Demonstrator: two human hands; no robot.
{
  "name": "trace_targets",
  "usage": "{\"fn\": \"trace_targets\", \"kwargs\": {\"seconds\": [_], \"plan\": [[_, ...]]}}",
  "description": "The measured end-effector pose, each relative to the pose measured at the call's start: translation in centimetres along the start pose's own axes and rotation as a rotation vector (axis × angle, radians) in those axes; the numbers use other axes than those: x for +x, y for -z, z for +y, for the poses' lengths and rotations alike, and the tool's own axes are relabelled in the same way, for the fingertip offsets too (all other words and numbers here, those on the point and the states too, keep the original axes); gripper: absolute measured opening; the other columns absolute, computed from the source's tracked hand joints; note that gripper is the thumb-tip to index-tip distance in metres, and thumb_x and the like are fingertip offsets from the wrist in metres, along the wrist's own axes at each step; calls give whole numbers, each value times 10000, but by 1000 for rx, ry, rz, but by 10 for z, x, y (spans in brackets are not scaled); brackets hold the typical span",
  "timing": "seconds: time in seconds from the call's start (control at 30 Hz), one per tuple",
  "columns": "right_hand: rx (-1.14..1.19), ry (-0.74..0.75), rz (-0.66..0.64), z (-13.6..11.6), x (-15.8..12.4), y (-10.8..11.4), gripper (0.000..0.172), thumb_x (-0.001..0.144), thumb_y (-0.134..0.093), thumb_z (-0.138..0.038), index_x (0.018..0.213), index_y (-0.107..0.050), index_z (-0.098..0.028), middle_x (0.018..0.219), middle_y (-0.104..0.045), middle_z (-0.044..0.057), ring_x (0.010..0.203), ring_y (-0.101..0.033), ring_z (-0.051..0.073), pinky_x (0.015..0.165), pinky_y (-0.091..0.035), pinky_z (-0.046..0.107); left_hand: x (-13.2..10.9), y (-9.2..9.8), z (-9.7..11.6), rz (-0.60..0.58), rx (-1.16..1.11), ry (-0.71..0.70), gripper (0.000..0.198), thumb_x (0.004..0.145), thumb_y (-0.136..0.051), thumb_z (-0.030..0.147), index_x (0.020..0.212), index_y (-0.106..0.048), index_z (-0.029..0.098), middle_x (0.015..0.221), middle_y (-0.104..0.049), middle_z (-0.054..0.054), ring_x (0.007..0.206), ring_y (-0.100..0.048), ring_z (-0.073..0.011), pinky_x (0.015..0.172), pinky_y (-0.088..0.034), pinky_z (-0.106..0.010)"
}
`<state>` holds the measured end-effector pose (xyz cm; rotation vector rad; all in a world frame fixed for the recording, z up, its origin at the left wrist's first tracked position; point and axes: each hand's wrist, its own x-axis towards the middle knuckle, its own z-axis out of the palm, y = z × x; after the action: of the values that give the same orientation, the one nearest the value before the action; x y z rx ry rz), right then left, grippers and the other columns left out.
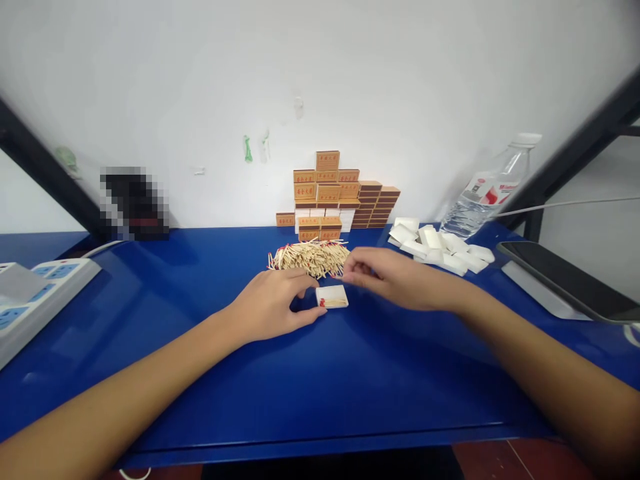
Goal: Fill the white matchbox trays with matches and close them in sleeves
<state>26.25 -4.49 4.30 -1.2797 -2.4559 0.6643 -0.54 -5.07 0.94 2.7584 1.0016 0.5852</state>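
A small white matchbox tray (332, 297) lies on the blue table, with a few red-tipped matches along its near side. My left hand (277, 303) grips its left end between thumb and fingers. Just behind the tray is a loose heap of matches (310, 257), heads pointing various ways. My right hand (383, 273) is at the heap's right edge, thumb and fingertips pinched on a match (338, 277) that is mostly hidden by the fingers.
Orange matchboxes (328, 161) are stacked against the wall behind the heap. To the right lie several white trays (433, 245), a water bottle (487, 190) and a dark phone (570, 277) on a white block. A power strip (47, 293) sits at the left edge of the blue table (200, 400).
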Motion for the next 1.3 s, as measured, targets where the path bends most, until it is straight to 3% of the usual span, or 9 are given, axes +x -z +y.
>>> {"fn": "trace_targets", "kwargs": {"seconds": [0.1,0.23,0.5,0.6,0.7,0.77,0.93,1.13,1.3], "plan": [[-22,108,-78,-10,-3,-13,258,1063,-488,-393,914,-594,-211,908,-657,40,798,-547,180,727,-398,322,0,0,0,-3,4,1,304,936,-690,471,1076,-737,205,856,-680,10,700,-605,-139,618,-417,-297],[-61,153,-62,-9,-3,-20,180,1047,-530,-300,910,-599,-206,932,-661,34,817,-545,172,740,-387,319,0,1,0,1,-1,-7,288,927,-704,456,1058,-738,201,853,-679,9,697,-605,-137,622,-417,-293],[45,131,-99,-1,2,-13,185,993,-604,-349,905,-684,-208,759,-612,-6,656,-488,134,601,-358,279,0,0,0,19,-7,-33,262,935,-700,432,1050,-740,201,846,-673,9,686,-601,-131,610,-414,-281],[54,45,82,10,8,-9,246,980,-603,-401,865,-697,-205,660,-562,-25,597,-457,126,581,-349,284,0,0,0,23,-2,-33,272,940,-693,440,1070,-740,205,853,-679,7,691,-608,-132,615,-420,-282],[-14,-154,368,28,19,-6,234,940,-636,-402,855,-708,-196,615,-568,-21,566,-469,134,569,-347,303,-1,0,0,22,-2,-34,287,941,-688,455,1079,-741,209,859,-687,3,688,-611,-135,616,-422,-286],[-27,-282,466,39,30,-4,278,916,-663,-442,815,-711,-188,636,-611,4,585,-513,149,573,-366,314,-1,0,0,14,-7,-33,297,947,-678,465,1086,-740,211,860,-690,2,695,-617,-139,617,-423,-289],[9,-537,297,55,59,-2,453,854,-704,-588,630,-649,-198,583,-589,20,557,-509,158,542,-357,325,0,2,0,0,-11,-14,305,949,-669,470,1101,-738,214,860,-693,1,715,-632,-149,614,-421,-294],[-42,-488,190,53,63,-5,386,837,-725,-478,594,-606,-203,545,-520,-17,528,-425,128,515,-307,314,0,4,2,1,-10,-17,302,946,-680,467,1091,-739,210,883,-705,-6,733,-643,-156,625,-429,-294],[-46,-434,147,47,53,1,349,837,-726,-451,623,-649,-187,613,-604,9,587,-492,135,555,-353,300,0,2,1,4,-4,-29,302,946,-677,471,1083,-739,210,881,-706,-5,737,-645,-155,620,-433,-296]]}}
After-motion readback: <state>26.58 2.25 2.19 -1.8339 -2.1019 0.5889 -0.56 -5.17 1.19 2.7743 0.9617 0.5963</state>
